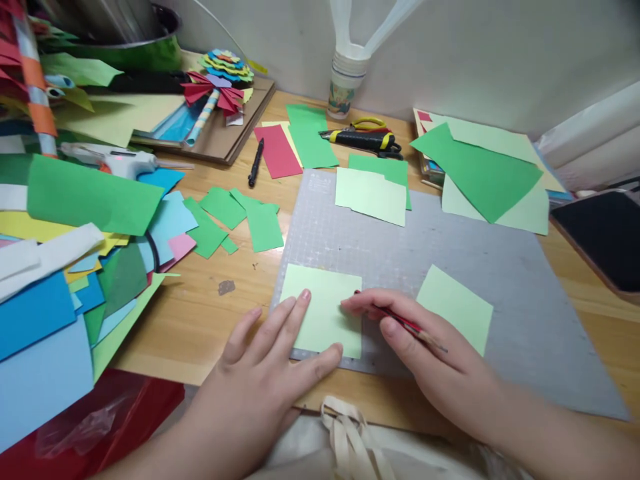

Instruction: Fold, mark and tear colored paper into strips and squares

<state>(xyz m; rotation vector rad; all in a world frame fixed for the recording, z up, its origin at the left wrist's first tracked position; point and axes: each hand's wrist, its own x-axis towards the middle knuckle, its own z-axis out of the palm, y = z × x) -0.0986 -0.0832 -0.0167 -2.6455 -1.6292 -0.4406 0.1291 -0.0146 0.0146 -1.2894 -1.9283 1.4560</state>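
My left hand [280,353] is spread out, its fingertips and thumb resting on a light green paper square [333,313] at the near left of the grey cutting mat [380,250]. In my right hand [425,333] a red and black pencil [407,323] is held between thumb and fingers. Its sharpened end points back toward my wrist. The right fingertips hover at the square's right edge; whether they touch it I cannot tell. A second light green piece [457,308] lies partly behind my right hand. More light green paper [371,195] lies at the mat's far edge.
Green scraps [265,227], a black pen [256,163] and red paper [279,152] lie beyond the mat's left side. Scissors and a cutter [365,140] sit behind it, near stacked cups [345,83]. Coloured sheets and a glue gun [117,160] crowd the left. A dark phone-like device [603,233] is right.
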